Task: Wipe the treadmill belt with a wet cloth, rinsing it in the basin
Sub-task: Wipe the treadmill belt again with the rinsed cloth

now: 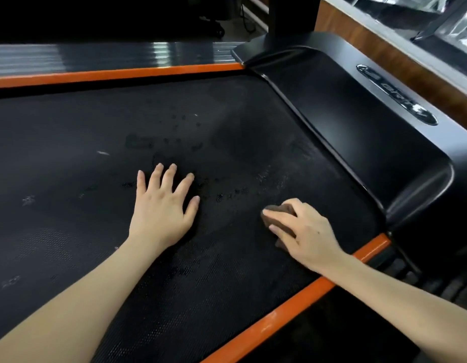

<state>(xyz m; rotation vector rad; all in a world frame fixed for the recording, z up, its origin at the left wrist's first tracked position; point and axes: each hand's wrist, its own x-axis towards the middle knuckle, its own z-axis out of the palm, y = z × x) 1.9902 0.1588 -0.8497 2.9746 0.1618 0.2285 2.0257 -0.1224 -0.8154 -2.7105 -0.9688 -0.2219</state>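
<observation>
Two hands seen on belt [96,205] | left hand [161,208] laid flat, fingers spread wide, frame centre | brown cloth [273,218] gripped by right hand [303,234], pressed on belt, lower right near orange rail [300,297]

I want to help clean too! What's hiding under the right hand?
A bunched brown cloth, gripped by the right hand on the black textured treadmill belt. Only its edges peek out; the hand covers the rest.

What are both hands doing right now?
Left hand: open, fingers spread, pressed flat on the treadmill belt.
Right hand: fingers curled round the brown cloth, holding it on the belt.
</observation>
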